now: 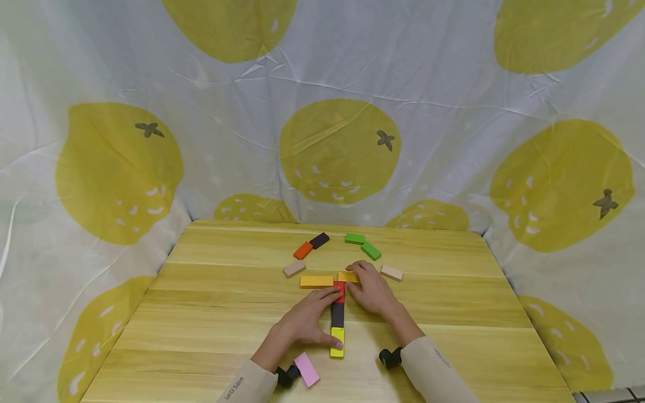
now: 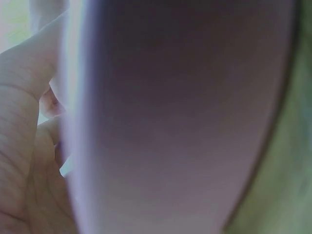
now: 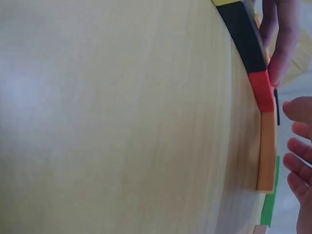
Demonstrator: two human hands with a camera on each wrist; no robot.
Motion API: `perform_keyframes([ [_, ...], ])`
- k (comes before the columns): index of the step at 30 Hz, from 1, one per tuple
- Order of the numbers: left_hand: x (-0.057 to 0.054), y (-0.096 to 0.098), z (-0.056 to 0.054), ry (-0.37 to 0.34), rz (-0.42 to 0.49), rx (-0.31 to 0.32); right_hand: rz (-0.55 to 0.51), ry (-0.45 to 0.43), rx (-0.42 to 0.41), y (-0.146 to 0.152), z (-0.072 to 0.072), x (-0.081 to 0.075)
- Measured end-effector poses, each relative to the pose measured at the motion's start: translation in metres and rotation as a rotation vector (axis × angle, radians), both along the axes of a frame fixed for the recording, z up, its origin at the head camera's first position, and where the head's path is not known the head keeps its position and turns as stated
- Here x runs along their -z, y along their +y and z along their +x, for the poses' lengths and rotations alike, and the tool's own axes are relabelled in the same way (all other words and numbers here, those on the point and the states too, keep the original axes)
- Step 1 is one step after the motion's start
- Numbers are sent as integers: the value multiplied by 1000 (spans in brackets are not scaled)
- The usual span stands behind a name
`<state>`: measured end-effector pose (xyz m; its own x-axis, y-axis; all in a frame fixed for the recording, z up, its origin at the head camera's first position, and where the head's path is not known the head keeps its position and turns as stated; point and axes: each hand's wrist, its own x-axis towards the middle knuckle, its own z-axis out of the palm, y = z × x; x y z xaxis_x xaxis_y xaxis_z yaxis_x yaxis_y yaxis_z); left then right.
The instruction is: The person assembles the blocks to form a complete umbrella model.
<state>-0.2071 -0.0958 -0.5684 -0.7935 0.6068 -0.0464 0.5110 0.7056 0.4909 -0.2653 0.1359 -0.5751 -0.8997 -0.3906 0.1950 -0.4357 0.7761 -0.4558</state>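
"Behind the wooden surface, what did the room show?"

"A white cloth, creased and printed with big yellow lemons. It closed off the back and both sides."

"And the surface itself?"

"Pale yellow, with its grain running crossways and its far corners rounded. Small blocks were spread over the middle."

"How did they lie?"

"One row ran towards the person: the red block farthest, then the black block, then the yellow block nearest. At its far end lay the left amber block and the right amber block. Beyond, beige blocks, an orange block, a dark block and green blocks made a loose arc. A pink block was near the left sleeve."

"What about the hands?"

"The left hand spanned the row, unclenched, its fingers touching the red block and its thumb on the yellow one. The right hand was just over the right amber block, fingers loosely bent and apart, grasping nothing that I could see."
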Motion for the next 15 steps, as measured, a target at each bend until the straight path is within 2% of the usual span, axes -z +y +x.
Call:
perform_keyframes([
  [6,0,0,0,10,5,4,36,35,-20,-2,10,-7],
  [15,2,-1,-1,9,14,8,56,40,-35,1,16,-4],
])
